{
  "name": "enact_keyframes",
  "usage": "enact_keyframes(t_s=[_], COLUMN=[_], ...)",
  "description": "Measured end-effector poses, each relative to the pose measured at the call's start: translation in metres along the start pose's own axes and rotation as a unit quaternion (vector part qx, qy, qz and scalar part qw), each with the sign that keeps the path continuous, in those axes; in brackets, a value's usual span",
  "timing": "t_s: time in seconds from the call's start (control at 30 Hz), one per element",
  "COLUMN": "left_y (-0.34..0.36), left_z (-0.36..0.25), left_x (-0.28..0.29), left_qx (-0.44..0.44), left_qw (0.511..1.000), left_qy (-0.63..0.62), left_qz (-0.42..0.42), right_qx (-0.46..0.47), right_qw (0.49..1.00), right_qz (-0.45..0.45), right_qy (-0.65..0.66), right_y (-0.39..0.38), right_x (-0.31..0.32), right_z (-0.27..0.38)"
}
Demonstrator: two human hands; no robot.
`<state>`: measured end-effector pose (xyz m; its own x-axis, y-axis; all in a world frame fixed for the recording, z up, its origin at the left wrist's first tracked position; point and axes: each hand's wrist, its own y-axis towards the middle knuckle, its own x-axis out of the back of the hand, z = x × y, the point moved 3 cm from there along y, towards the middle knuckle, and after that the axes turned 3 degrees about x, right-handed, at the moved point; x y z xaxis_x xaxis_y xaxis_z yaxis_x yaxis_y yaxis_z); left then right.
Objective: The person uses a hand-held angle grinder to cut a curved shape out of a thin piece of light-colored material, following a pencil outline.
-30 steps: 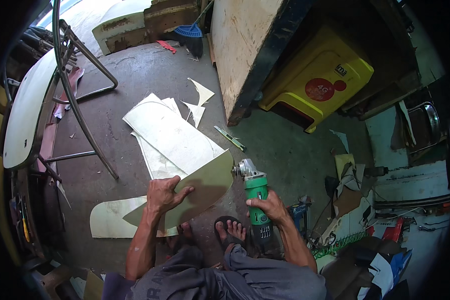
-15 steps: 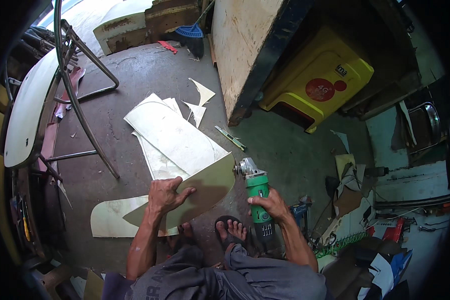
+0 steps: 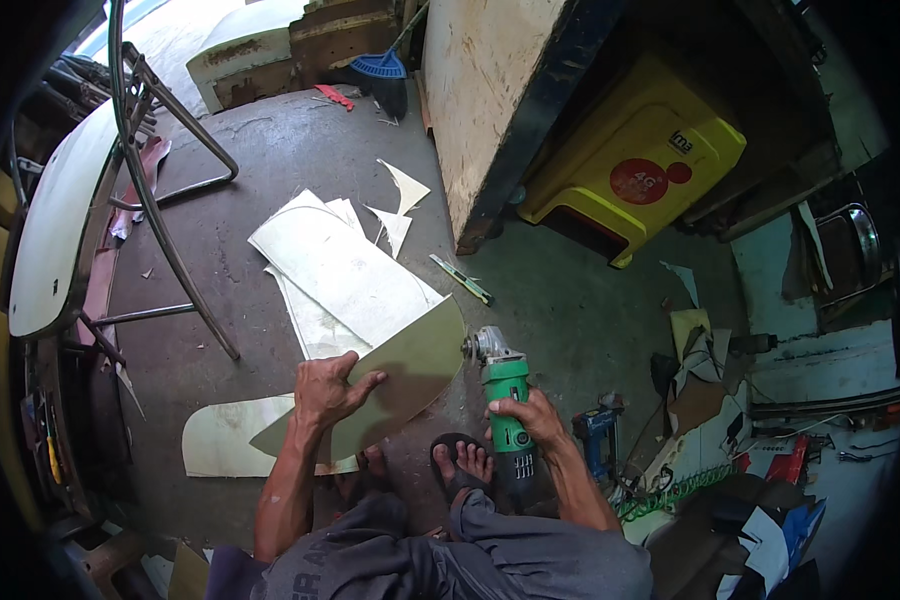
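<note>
My left hand [image 3: 331, 391] grips a thin olive-beige sheet [image 3: 410, 365] with a curved outer edge, thumb lying on its upper face. In my right hand [image 3: 532, 415] is a green angle grinder [image 3: 510, 395], fingers wrapped round its body. The grinder's disc [image 3: 468, 347] is at the sheet's curved right edge; whether it touches cannot be made out. Under and beyond the held sheet lie white sheets [image 3: 345, 270] on the floor. Another pale sheet [image 3: 225, 435] with a rounded end lies to the left, partly covered by the held one.
A cutter knife [image 3: 460, 278] and pale offcuts [image 3: 402, 190] lie farther off on the floor. A metal-framed chair [image 3: 170, 200] stands left. At the right are a yellow plastic stool [image 3: 635, 160], a blue tool [image 3: 598, 440] and a green coiled hose [image 3: 680, 497]. A broom [image 3: 382, 70] rests at the back.
The grinder has shifted slightly left and nearer to me, along the sheet's curved edge. The sheet has turned or tilted a little in my left hand.
</note>
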<state>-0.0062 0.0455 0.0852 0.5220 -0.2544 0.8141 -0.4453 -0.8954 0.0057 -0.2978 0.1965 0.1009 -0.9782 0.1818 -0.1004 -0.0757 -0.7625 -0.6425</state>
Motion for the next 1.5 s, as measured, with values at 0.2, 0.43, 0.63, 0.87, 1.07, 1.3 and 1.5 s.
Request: enact_keyframes(t_s=[0.2,0.43,0.63,0.87,1.07,1.3,1.5], left_y=[-0.001,0.000,0.002,0.000,0.000,0.000,0.001], left_z=[-0.004,0.000,-0.007,-0.005,-0.011,-0.007,-0.009], left_x=[0.000,-0.005,-0.003,-0.014,-0.013,-0.015,-0.013], left_qx=[0.012,0.019,0.069,0.082,0.103,0.108,0.114], left_qw=[1.000,0.999,0.997,0.994,0.992,0.991,0.989], left_qy=[0.002,-0.026,-0.035,-0.057,-0.057,-0.064,-0.073], left_qz=[0.001,-0.040,-0.015,-0.053,-0.044,-0.052,-0.059], right_qx=[-0.002,-0.013,-0.007,-0.009,-0.014,-0.019,-0.056], right_qw=[1.000,0.999,0.998,0.997,0.996,0.996,0.993], right_qz=[-0.009,-0.011,-0.017,-0.027,-0.034,-0.025,-0.005], right_qy=[0.020,0.031,0.059,0.073,0.087,0.089,0.106], right_y=[0.001,0.000,0.001,0.001,0.000,-0.001,0.000], right_x=[-0.003,-0.006,-0.008,-0.011,-0.015,-0.020,-0.020], right_z=[-0.005,-0.008,-0.010,-0.011,-0.013,-0.012,-0.018])
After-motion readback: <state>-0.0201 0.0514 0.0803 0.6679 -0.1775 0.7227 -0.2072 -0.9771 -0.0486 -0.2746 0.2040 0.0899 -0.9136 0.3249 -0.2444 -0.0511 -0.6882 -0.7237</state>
